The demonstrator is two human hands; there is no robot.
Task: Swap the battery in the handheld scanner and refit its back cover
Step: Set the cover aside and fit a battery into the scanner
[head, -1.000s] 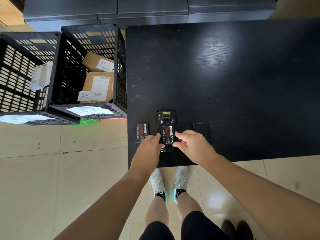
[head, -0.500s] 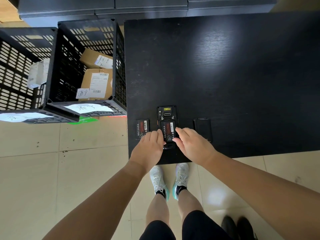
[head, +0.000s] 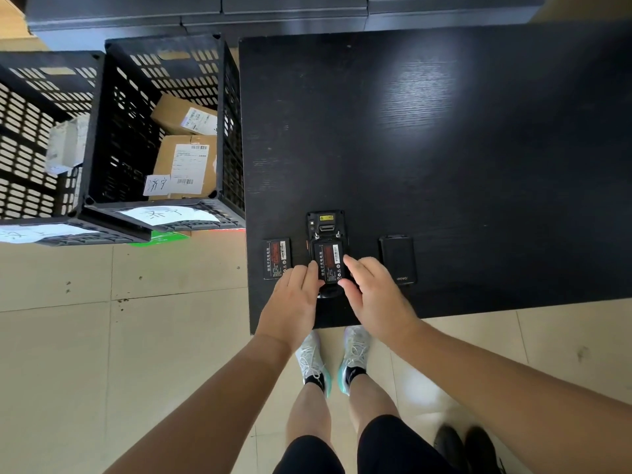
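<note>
The black handheld scanner (head: 325,224) lies face down near the front edge of the black table (head: 444,148), its back cover off. A battery with a red label (head: 329,260) sits in its open bay. My left hand (head: 295,295) touches the scanner's lower left side and my right hand (head: 374,292) its lower right side, fingertips at the battery's lower edge. A second battery (head: 276,258) lies flat just left of the scanner. The black back cover (head: 398,258) lies to the right of it.
Two black slotted crates (head: 102,131) stand on the tiled floor left of the table, the nearer one holding cardboard parcels (head: 186,155). Dark cabinets (head: 273,12) run along the back. My feet in light sneakers (head: 331,357) show below the table edge; dark shoes (head: 468,446) at bottom right.
Both hands stay at the scanner's lower end; the fingers have shifted slightly on the battery. The camera view has moved a little.
</note>
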